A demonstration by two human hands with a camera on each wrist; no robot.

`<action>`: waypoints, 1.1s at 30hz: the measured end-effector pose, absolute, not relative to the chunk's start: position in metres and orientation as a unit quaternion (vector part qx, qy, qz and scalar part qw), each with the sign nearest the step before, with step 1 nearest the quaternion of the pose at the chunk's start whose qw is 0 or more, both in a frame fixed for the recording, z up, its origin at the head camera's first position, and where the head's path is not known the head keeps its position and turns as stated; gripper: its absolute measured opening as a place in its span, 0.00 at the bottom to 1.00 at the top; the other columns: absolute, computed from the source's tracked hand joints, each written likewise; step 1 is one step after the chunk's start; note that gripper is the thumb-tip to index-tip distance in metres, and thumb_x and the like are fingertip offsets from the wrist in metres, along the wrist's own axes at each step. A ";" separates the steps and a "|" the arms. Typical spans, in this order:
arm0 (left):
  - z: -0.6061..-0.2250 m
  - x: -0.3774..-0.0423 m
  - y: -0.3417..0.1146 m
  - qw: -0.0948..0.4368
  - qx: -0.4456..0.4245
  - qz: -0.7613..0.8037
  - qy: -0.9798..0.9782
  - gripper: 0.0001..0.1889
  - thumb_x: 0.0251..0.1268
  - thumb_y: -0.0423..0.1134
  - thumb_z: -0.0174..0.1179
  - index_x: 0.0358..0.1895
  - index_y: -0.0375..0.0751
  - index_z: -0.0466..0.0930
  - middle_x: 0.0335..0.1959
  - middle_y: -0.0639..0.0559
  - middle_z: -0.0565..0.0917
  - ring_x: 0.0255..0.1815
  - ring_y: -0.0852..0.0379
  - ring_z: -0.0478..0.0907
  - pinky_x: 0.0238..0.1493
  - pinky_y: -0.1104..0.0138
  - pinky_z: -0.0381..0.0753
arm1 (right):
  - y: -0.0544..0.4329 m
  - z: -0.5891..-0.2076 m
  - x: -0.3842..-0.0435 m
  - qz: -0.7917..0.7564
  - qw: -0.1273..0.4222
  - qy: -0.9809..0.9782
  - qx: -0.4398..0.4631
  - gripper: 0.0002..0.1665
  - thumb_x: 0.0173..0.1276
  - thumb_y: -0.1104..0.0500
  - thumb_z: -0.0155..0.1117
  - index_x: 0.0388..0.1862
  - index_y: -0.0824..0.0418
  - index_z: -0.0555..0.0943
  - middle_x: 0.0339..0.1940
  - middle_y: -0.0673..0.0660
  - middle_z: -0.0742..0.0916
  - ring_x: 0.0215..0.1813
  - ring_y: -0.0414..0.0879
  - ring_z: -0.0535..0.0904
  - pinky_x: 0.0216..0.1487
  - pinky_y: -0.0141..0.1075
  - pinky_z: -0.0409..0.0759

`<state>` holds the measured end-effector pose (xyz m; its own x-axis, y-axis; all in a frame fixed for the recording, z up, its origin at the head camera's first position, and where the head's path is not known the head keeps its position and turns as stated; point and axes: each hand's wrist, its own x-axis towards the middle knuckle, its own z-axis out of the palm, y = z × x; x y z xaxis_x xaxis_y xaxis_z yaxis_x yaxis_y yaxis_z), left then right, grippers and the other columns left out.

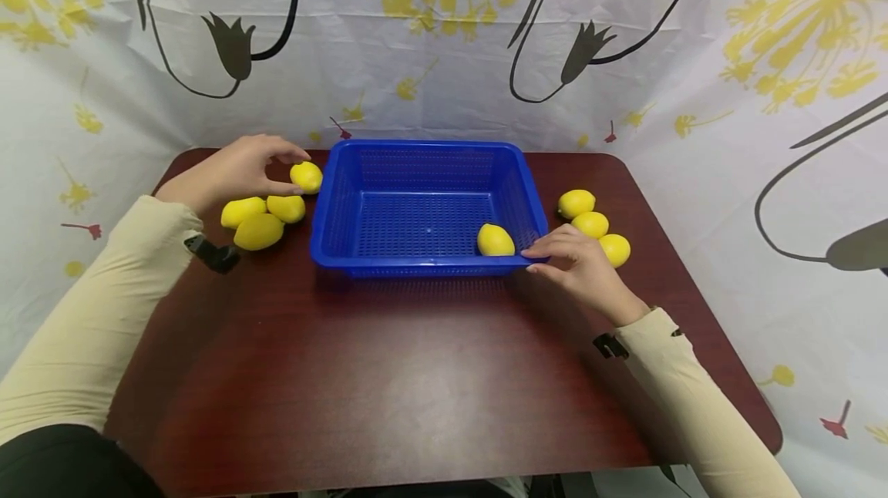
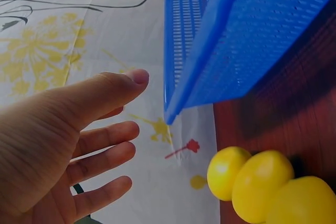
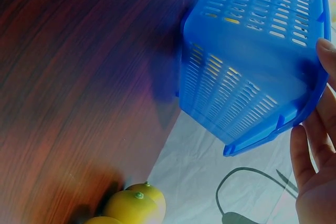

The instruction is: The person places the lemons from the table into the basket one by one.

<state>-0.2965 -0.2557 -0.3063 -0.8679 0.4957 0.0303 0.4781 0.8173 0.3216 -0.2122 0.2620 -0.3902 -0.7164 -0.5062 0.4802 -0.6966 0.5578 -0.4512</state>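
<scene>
A blue plastic basket (image 1: 426, 260) with perforated walls stands on the table, with one lemon (image 1: 496, 240) inside near its front right corner. My right hand (image 1: 579, 263) holds the basket's rim at that corner; the right wrist view shows the thumb and fingers (image 3: 302, 153) at the rim. To the basket's left, my left hand (image 1: 243, 166) reaches over a group of lemons (image 1: 258, 231), with its fingertips near the farthest lemon (image 1: 306, 177). In the left wrist view, that hand (image 2: 79, 145) has extended fingers and nothing between them.
Three more lemons (image 1: 590, 224) lie in a row right of the basket, close behind my right hand. The dark red wooden table (image 1: 416, 375) has rounded corners. A white patterned cloth (image 1: 444, 82) hangs behind and at the sides.
</scene>
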 end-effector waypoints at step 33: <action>-0.372 -0.277 -0.300 0.034 0.194 0.197 0.960 0.29 0.58 0.45 0.71 0.61 0.34 0.77 0.57 0.33 0.80 0.60 0.37 0.74 0.62 0.41 0.72 | 0.262 -0.391 -0.213 0.323 0.149 -0.869 0.344 0.17 0.52 0.67 0.78 0.42 0.56 0.90 0.40 0.53 0.90 0.47 0.40 0.78 0.51 0.20 0.73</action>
<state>-0.2770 -0.3004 -0.3718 -0.9222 0.3866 0.0112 0.3597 0.8466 0.3923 -0.2126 0.2621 -0.3909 -0.7193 -0.5004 0.4819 -0.6937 0.5549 -0.4592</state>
